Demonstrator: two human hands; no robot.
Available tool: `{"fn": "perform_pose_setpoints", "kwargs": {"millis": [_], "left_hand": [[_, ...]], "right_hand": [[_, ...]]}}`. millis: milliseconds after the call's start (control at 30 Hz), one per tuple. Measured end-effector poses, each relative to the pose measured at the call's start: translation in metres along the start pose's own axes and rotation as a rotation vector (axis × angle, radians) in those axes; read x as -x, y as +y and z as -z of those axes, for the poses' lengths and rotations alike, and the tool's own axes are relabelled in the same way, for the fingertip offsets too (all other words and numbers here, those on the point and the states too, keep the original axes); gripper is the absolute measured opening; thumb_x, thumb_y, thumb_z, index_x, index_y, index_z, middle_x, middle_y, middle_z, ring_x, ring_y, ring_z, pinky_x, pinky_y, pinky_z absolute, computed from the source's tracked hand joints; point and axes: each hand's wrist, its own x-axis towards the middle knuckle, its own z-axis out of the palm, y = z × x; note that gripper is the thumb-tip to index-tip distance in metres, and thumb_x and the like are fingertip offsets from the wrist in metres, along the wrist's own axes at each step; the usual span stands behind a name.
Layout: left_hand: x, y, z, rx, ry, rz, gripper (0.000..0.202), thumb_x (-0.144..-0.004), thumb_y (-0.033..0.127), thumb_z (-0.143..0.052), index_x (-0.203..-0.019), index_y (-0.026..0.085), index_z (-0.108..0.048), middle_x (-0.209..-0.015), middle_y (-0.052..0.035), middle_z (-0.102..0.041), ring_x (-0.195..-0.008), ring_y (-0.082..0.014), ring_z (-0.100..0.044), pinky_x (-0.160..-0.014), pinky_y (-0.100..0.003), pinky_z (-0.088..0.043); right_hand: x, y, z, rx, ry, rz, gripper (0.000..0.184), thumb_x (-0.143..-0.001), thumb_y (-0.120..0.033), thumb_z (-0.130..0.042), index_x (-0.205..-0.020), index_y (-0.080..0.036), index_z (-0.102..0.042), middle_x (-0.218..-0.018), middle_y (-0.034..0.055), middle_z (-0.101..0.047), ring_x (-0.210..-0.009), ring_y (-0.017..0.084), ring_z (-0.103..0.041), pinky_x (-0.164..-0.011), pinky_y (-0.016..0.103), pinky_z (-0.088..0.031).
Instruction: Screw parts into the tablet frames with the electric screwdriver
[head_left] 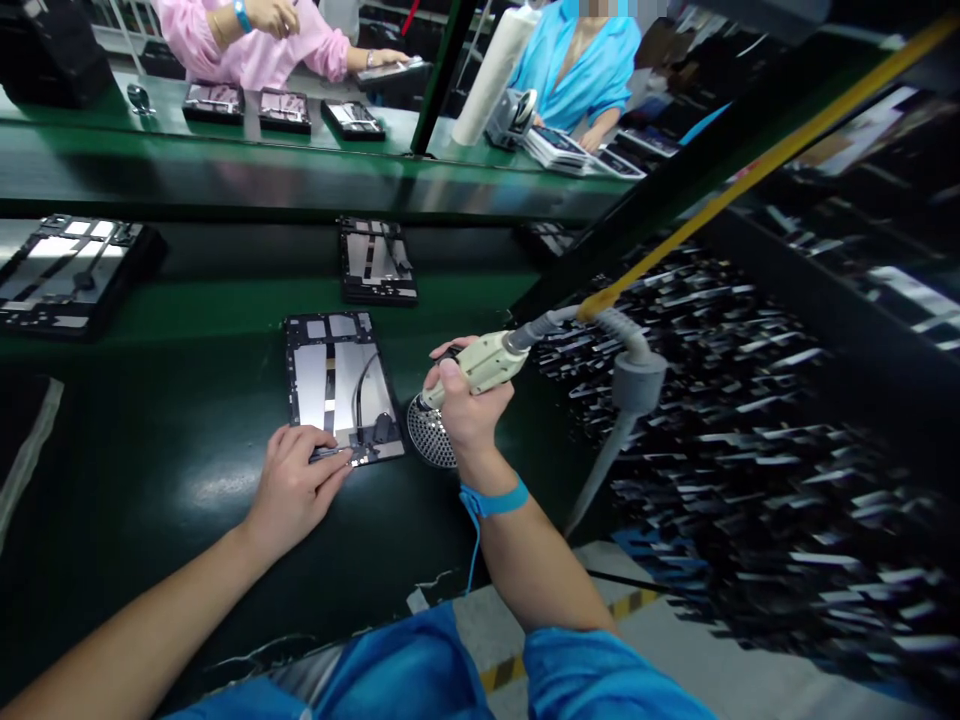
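An opened tablet back frame (339,385) with bare metal plates and a black cable lies on the dark green belt (180,420) in front of me. My left hand (296,488) rests on its near edge, fingers pressed flat on the lower left corner. My right hand (469,405) is closed around a beige electric screwdriver (484,362), its tip pointing down and left towards a round perforated metal dish (429,438) beside the tablet. A grey hose (622,400) and a yellow cable run off the tool. A blue wrist strap (495,498) circles my right wrist.
More opened tablet frames lie on the belt at far left (67,270) and centre (376,260). Across a raised green shelf (225,170), a person in pink and one in blue work with further tablets. A blurred rack of parts (750,420) fills the right side.
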Motion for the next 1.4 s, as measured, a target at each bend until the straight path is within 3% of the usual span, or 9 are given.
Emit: {"fn": "perform_pose_setpoints", "kwargs": {"millis": [433,667,1400], "left_hand": [[-0.0006,0.0014,0.0010,0.000,-0.005,0.007,0.017,-0.098,0.020,-0.065,-0.110,0.025,-0.076,-0.107,-0.0079,-0.068,-0.103,-0.0248,-0.060,-0.093,-0.047,-0.046],[-0.0010,0.0015,-0.0006,0.023,0.008,0.017,0.015,-0.098,0.020,-0.066,-0.109,0.024,-0.075,-0.106,-0.0078,-0.068,-0.103,-0.0243,-0.060,-0.095,-0.048,-0.044],[-0.0016,0.0025,0.0004,0.049,0.002,0.025,0.015,-0.097,0.021,-0.066,-0.111,0.022,-0.073,-0.107,-0.0081,-0.068,-0.104,-0.0252,-0.060,-0.096,-0.048,-0.044]], "right_hand": [[0.0008,-0.0002,-0.0003,-0.007,0.016,-0.037,0.022,-0.084,-0.031,-0.073,-0.101,-0.022,-0.062,-0.076,-0.0034,-0.067,-0.050,0.010,-0.060,-0.049,0.026,-0.051],[0.0004,-0.0044,0.0003,0.003,0.017,-0.016,0.019,-0.086,-0.030,-0.071,-0.101,-0.022,-0.062,-0.087,-0.0008,-0.070,-0.051,0.010,-0.061,-0.049,0.026,-0.051],[-0.0012,-0.0016,-0.0008,0.016,0.038,-0.028,0.021,-0.084,-0.030,-0.072,-0.100,-0.021,-0.062,-0.083,-0.0013,-0.069,-0.051,0.010,-0.061,-0.049,0.025,-0.051]]}}
